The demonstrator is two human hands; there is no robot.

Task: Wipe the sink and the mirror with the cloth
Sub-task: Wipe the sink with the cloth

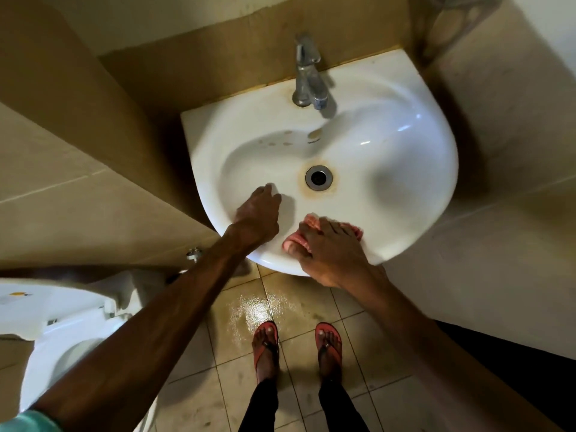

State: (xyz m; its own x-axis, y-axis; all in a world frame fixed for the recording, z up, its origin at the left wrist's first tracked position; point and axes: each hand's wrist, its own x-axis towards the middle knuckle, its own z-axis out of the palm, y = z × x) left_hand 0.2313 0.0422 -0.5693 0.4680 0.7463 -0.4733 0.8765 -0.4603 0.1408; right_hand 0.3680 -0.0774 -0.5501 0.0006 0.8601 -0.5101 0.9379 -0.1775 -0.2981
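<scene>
A white wall-hung sink (405,157) fills the middle of the view, with a rust-ringed drain (318,177) at its centre. My right hand (327,254) presses a pink cloth (311,224) flat against the sink's front rim. My left hand (258,215) rests on the inner front-left slope of the basin, fingers loosely curled, holding nothing. The mirror is out of view.
A chrome tap (307,76) stands at the back of the sink. A white toilet (62,325) sits at the lower left. Tiled walls close in on both sides. The tiled floor (258,310) below the sink is wet, with my feet in red sandals on it.
</scene>
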